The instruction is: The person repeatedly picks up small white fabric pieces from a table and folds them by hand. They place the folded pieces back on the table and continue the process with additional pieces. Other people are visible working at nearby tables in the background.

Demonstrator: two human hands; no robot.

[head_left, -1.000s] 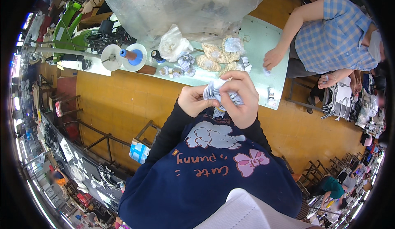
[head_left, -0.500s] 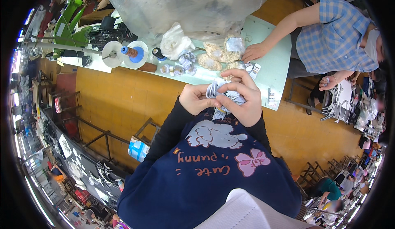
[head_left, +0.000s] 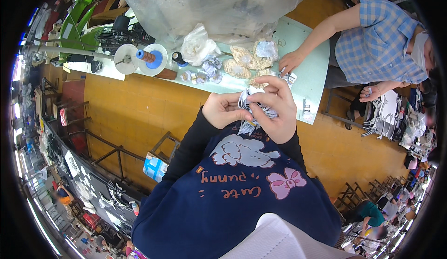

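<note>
In front of my chest I hold a bundle of small white-and-grey fabric labels, its loose ends hanging below. My left hand pinches the bundle's left side between thumb and fingers. On the other side my right hand grips it with thumb and index finger, the other fingers raised and curved. A bit of yellow shows at the bundle's lower part. Both hands are close together, just short of the table edge. How many labels lie between the fingertips cannot be made out.
The pale green table carries cream fabric bundles, grey-white bundles, a white plastic bag, thread spools and small white labels. Clear plastic sheeting covers its far side. A co-worker reaches in from the right.
My hands stay in nearly the same place, with the fingers shifting slightly on the bundle. The co-worker's hand on the table has moved a little to the right, over the small white labels.
</note>
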